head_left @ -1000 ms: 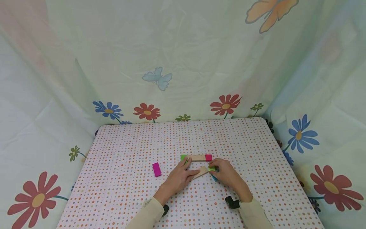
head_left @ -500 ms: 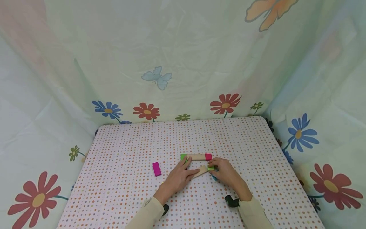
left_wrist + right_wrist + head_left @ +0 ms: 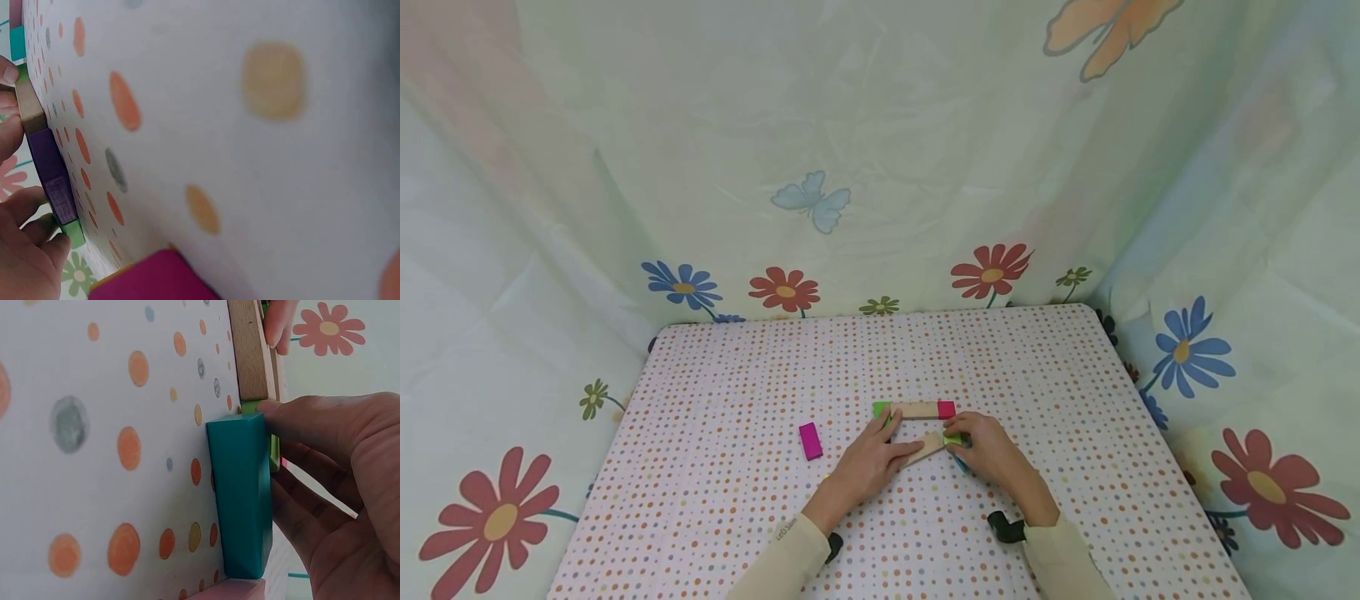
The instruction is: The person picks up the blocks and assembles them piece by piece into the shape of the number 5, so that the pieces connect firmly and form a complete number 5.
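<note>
We'd call this partway. Far row looks laid: green block [image 3: 881,410], far plank [image 3: 914,410], hot-pink block [image 3: 947,409], end to end. Near row looks in progress: near plank [image 3: 927,447], then lime block [image 3: 952,439] at its tip, teal block [image 3: 237,494] running on toward a pale pink block [image 3: 232,591]; the left wrist view adds a purple block [image 3: 49,153] past the plank's other end.

Right hand [image 3: 996,450] pinches the lime block, thumb against fingers; left hand [image 3: 863,462] grips nothing we can see, its fingers resting on blocks, thumb on the near plank. Left over, as we judge it: seating the lime block, plus the magenta block [image 3: 810,442], apart on the left.

Bare strip between rows; hands crowd the near side. Plenty of surface [image 3: 737,392] beyond the far row; edges and curtain [image 3: 865,100] well apart from the work.
</note>
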A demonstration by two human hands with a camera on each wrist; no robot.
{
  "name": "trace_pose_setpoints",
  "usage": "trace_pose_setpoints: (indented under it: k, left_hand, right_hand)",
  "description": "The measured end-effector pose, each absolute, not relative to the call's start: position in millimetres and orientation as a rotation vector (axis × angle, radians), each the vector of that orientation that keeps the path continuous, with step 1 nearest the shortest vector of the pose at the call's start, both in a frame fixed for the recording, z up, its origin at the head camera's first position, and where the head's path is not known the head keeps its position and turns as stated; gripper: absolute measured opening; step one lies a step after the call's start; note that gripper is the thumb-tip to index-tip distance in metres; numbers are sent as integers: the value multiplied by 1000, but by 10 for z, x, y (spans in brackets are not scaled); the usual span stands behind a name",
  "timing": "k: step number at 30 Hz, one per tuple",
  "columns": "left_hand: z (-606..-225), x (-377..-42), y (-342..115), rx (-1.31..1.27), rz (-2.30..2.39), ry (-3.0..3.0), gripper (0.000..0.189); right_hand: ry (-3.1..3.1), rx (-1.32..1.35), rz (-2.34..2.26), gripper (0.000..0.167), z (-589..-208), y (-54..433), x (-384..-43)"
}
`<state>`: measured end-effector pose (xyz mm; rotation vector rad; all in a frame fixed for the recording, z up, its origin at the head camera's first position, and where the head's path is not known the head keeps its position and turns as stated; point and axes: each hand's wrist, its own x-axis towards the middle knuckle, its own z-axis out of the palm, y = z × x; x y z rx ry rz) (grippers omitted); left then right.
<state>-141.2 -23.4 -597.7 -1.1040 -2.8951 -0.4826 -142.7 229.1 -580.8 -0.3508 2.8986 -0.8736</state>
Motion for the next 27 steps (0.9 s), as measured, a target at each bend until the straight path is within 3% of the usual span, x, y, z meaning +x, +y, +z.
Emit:
trace_pose_setpoints:
  k: [10,27]
  left_hand:
    - [-5980,-1410,-234,-1095,-493,-2919,37]
    - [-5982,-1412,-235,-1094,-514,-2917,36]
  right_hand:
    - [2898,-376,-886,13,-5813,2288,-1415]
    - [2955,-321,-901,27,-5747,2366,-1299]
